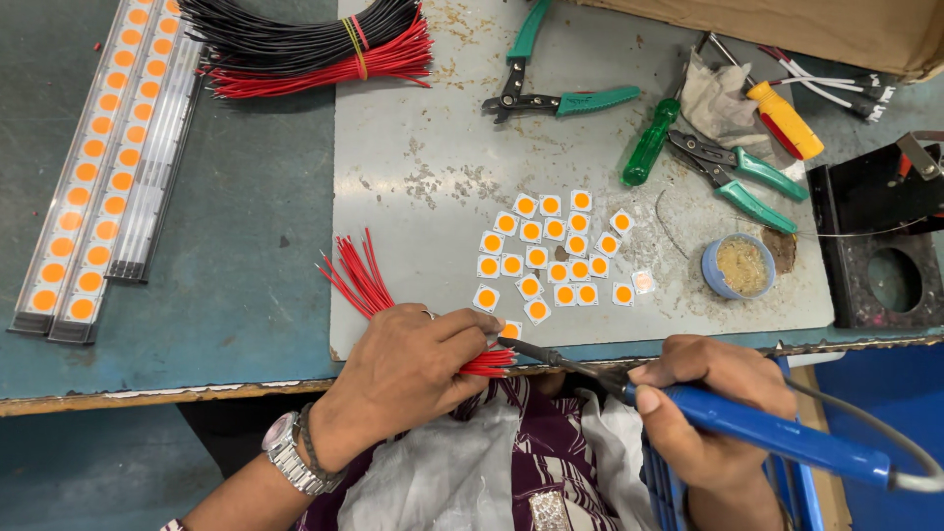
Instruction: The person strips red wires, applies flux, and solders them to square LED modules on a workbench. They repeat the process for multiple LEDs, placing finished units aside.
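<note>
A worn blue counter (236,256) lies under me, with a scratched grey metal sheet (442,147) laid over its middle. At its near edge my left hand (408,374) is closed around a bunch of short red wires (366,285), thumb and fingers pinching them so the cut ends fan out above my knuckles and the other ends poke out toward the right. My right hand (713,408) is wrapped around the blue-handled soldering iron (747,428), its dark tip reaching to the wire ends, just beside a small square white chip with an orange disc (510,329) at the sheet's edge. I cannot tell whether the tip touches the wire.

Just beyond lies a cluster of the same white square chips with orange centres (551,256). To their right stands a small round blue tin of yellowish paste (738,266). Farther back are green-handled pliers (560,93), a green-handled screwdriver (649,143), green-handled cutters (742,177) and a yellow-handled tool (784,120). At the far left lie long strips of orange discs (93,167), and above them a tied bundle of black and red wires (315,44).
</note>
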